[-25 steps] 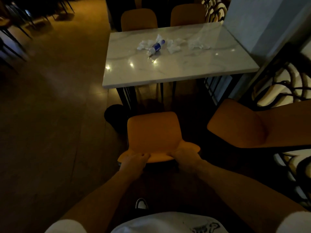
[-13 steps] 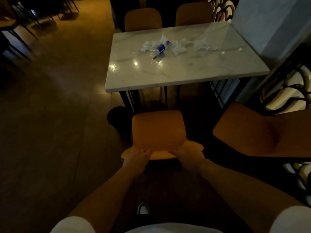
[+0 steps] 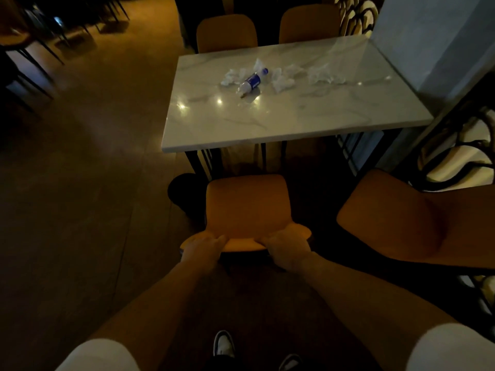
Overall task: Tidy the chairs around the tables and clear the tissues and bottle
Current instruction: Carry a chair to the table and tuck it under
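An orange chair point(image 3: 246, 207) stands just short of the near edge of a white marble table point(image 3: 267, 124), its seat facing the table. My left hand point(image 3: 201, 249) and my right hand point(image 3: 288, 246) both grip the top of its backrest. On the far half of the table lies a bottle point(image 3: 253, 81) with a blue label, on its side. Crumpled white tissues point(image 3: 282, 77) are scattered around it, some to its left point(image 3: 233, 76) and some farther right point(image 3: 322, 74).
A second orange chair point(image 3: 396, 220) stands to the right, turned away from the table. Two more orange chairs point(image 3: 226, 32) are tucked in at the far side. A dark round bin point(image 3: 184, 190) sits by the table leg. Pillar and patterned screen point(image 3: 455, 156) on the right; open floor on the left.
The chair has slid a little toward the table with both hands still on its backrest, and I have stepped forward with it.
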A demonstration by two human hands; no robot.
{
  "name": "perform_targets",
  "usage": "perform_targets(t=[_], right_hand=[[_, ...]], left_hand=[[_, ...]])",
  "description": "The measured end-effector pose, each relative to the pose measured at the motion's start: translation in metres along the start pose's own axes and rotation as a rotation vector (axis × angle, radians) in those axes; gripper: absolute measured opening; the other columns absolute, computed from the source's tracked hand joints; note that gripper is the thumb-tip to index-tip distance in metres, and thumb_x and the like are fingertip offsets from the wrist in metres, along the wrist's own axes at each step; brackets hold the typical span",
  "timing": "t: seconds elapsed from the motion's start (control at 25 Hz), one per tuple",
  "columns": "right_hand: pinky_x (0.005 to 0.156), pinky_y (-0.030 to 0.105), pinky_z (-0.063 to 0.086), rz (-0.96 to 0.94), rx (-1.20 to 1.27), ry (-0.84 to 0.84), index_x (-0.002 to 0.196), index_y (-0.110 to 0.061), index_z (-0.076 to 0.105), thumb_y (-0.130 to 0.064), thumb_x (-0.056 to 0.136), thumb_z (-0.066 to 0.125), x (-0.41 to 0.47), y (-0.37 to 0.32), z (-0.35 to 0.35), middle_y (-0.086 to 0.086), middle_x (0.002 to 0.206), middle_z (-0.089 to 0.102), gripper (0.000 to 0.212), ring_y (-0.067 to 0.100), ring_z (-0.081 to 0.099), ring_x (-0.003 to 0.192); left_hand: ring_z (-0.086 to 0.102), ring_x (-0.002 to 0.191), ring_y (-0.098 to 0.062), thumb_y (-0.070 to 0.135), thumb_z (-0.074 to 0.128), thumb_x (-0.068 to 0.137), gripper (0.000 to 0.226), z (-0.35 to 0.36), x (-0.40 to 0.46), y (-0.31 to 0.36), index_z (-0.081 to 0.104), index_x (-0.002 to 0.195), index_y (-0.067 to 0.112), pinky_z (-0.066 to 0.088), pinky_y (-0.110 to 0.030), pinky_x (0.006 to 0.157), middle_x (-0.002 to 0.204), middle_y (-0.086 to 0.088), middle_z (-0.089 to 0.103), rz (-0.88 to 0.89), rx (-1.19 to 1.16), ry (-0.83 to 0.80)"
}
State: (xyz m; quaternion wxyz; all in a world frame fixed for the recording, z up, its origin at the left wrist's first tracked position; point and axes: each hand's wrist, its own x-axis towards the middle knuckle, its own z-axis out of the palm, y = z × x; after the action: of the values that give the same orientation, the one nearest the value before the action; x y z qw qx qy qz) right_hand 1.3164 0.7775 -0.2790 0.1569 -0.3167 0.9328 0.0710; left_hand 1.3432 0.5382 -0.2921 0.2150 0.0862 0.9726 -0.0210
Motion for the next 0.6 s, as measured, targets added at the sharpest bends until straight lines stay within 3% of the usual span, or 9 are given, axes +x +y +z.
perform_targets(t=[0.16, 0.32, 0.48, 0.6], right_hand=[[0.053, 0.030, 0.046, -0.019, 0.038, -0.015, 0.145, -0.030, 0.039, -0.021, 0.097, 0.050, 0.015, 0.007, 0.005, -0.004, 0.098, 0.062, 0.050, 0.016, 0.056, 0.072], [0.063, 0.034, 0.054, -0.025, 0.052, -0.007, 0.144, -0.031, 0.040, -0.021, 0.097, 0.051, 0.029, 0.015, -0.003, -0.004, 0.104, 0.063, 0.050, 0.017, 0.061, 0.081], [0.049, 0.027, 0.033, -0.009, 0.015, 0.035, 0.143, -0.031, 0.042, -0.023, 0.097, 0.050, 0.050, 0.020, -0.017, -0.005, 0.103, 0.063, 0.047, 0.015, 0.058, 0.077], [0.057, 0.026, 0.034, -0.014, 0.036, 0.015, 0.145, -0.029, 0.041, -0.024, 0.097, 0.051, 0.067, 0.025, -0.024, -0.003, 0.110, 0.065, 0.049, 0.015, 0.058, 0.083]], left_hand=[[0.063, 0.104, -0.025, 0.012, 0.059, 0.091, 0.048, -0.005, 0.009, 0.000, 0.043, 0.130, 0.034, 0.053, -0.041, 0.080, 0.120, 0.002, 0.059, -0.013, 0.004, 0.002], [0.064, 0.100, -0.024, 0.014, 0.059, 0.092, 0.043, -0.013, 0.023, -0.008, 0.043, 0.126, 0.034, 0.051, -0.038, 0.071, 0.118, 0.002, 0.059, -0.016, 0.002, -0.001], [0.064, 0.094, -0.022, 0.014, 0.060, 0.089, 0.043, -0.023, 0.045, -0.026, 0.042, 0.121, 0.035, 0.055, -0.041, 0.071, 0.114, 0.005, 0.059, -0.008, -0.001, 0.003], [0.062, 0.098, -0.020, 0.015, 0.064, 0.088, 0.044, -0.030, 0.060, -0.035, 0.045, 0.124, 0.032, 0.054, -0.040, 0.076, 0.112, 0.006, 0.059, 0.025, 0.015, 0.012]])
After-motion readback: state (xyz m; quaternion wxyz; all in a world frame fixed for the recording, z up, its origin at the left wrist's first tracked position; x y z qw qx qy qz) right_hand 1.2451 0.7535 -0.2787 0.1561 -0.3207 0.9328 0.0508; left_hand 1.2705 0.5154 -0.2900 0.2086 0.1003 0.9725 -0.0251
